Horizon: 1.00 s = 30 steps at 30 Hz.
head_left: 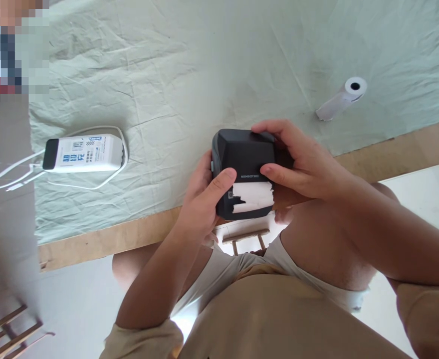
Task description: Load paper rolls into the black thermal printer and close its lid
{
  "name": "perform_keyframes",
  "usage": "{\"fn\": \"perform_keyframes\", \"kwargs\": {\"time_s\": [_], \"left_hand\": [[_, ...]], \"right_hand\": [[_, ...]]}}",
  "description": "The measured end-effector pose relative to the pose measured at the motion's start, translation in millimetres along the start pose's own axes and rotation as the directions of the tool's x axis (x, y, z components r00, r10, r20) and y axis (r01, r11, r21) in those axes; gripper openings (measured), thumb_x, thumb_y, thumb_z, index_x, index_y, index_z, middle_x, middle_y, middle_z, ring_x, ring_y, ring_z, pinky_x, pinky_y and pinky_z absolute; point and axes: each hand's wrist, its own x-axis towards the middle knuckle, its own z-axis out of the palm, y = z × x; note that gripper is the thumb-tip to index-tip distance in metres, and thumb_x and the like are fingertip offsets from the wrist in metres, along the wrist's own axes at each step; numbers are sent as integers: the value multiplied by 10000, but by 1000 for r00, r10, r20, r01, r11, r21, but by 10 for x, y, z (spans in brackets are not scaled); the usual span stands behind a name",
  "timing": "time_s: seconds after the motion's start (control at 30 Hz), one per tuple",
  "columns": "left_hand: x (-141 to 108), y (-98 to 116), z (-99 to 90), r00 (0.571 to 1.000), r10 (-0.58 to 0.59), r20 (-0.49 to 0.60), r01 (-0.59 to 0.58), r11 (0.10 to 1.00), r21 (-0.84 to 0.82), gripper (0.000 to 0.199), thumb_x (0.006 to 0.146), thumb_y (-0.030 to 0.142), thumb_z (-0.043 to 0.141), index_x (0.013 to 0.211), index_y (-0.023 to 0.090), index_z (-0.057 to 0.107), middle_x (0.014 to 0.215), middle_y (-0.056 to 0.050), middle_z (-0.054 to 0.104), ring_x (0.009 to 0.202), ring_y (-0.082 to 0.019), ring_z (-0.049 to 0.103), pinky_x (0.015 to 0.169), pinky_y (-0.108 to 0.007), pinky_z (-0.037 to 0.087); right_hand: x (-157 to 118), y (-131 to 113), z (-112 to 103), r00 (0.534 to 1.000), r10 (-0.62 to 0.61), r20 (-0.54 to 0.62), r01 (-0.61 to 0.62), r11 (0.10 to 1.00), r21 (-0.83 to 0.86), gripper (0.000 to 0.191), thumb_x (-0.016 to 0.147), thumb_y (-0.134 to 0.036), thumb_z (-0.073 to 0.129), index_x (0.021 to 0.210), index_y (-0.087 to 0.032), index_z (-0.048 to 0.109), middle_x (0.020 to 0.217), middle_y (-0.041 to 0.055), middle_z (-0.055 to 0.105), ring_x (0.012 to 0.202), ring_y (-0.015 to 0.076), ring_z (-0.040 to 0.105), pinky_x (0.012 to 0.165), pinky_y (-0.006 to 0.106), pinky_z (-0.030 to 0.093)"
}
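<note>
white power block (83, 153) w/ cables near your bench's (110, 237) left edge | your left hand (206, 194) gripping the black device's (247, 152) left side, over the near edge | your right hand (304, 162) holding its right | paper roll (341, 99) further right

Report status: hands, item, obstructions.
Left hand and right hand gripping black device near table edge. Ragged white patch on its face. Paper roll off right, corded white block off left.
</note>
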Motion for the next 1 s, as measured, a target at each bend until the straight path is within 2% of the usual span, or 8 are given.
{"fn": "perform_keyframes", "kwargs": {"time_s": [0.13, 0.27, 0.43, 0.6, 0.7, 0.8, 0.9, 1.0], "left_hand": [[7, 5, 5, 1000, -12, 7, 12, 1000, -22, 432, 887, 455, 924, 1211, 241, 735, 836, 6, 749, 580, -174, 682, 455, -281, 524], [37, -24, -27, 998, 55, 24, -55, 998, -30, 376, 912, 460, 912, 1178, 234, 771, 880, -11, 757, 653, -170, 714, 493, -259, 544], [38, -40, -35, 996, 83, 14, -83, 997, -10, 348, 922, 460, 909, 1160, 235, 791, 860, -3, 752, 631, -148, 695, 483, -239, 532], [17, -38, 6, 998, 61, -33, -61, 998, 6, 419, 888, 519, 931, 1151, 235, 768, 835, -11, 763, 647, -198, 744, 451, -269, 508], [41, -57, 19, 996, 69, -63, -70, 998, -6, 453, 905, 598, 893, 1151, 232, 788, 908, -36, 803, 784, -241, 808, 545, -292, 580], [74, -72, 38, 985, 79, -152, -86, 995, -41, 367, 979, 578, 808, 1047, 217, 806, 937, -45, 821, 912, -249, 825, 683, -301, 640], [82, -63, 63, 974, 47, -222, -63, 996, -66, 313, 1007, 526, 782, 1001, 213, 799, 893, -28, 812, 842, -216, 804, 667, -286, 637], [66, -28, 74, 976, 6, -216, -18, 998, -52, 297, 987, 517, 808, 1008, 221, 801, 829, -9, 794, 711, -193, 757, 569, -278, 615]], "right_hand": [[10, -38, -2, 1000, 25, 11, -25, 1000, 19, 533, 1031, -515, 608, 1505, -287, 523, 1360, 95, 764, 1169, 330, 769, 1021, 561, 661], [11, -36, 8, 1000, 3, 0, -3, 1000, 3, 548, 1030, -517, 612, 1505, -259, 519, 1349, 104, 759, 1162, 327, 769, 998, 560, 663], [-2, -39, 19, 1000, -2, -16, 2, 999, -32, 555, 1031, -497, 603, 1509, -228, 519, 1364, 105, 766, 1147, 314, 770, 957, 544, 671], [-12, -36, 25, 1000, -14, -15, 14, 999, -35, 523, 1047, -485, 576, 1504, -239, 515, 1479, 112, 735, 1271, 301, 753, 1035, 510, 660], [-17, -24, 34, 999, -47, -18, 46, 998, -50, 521, 1059, -472, 571, 1514, -230, 497, 1514, 113, 722, 1298, 300, 749, 1055, 523, 664], [-20, -27, 32, 995, -82, -50, 77, 992, -101, 472, 1071, -433, 580, 1498, -240, 517, 1516, 108, 720, 1350, 297, 732, 1099, 522, 661], [-24, -41, 4, 989, -115, -95, 99, 982, -158, 405, 1086, -440, 575, 1461, -287, 563, 1511, 107, 713, 1420, 312, 694, 1177, 548, 633], [-34, -37, -40, 988, -129, -81, 112, 976, -186, 446, 1058, -495, 630, 1477, -352, 573, 1514, 98, 704, 1438, 349, 676, 1198, 597, 624]]}}
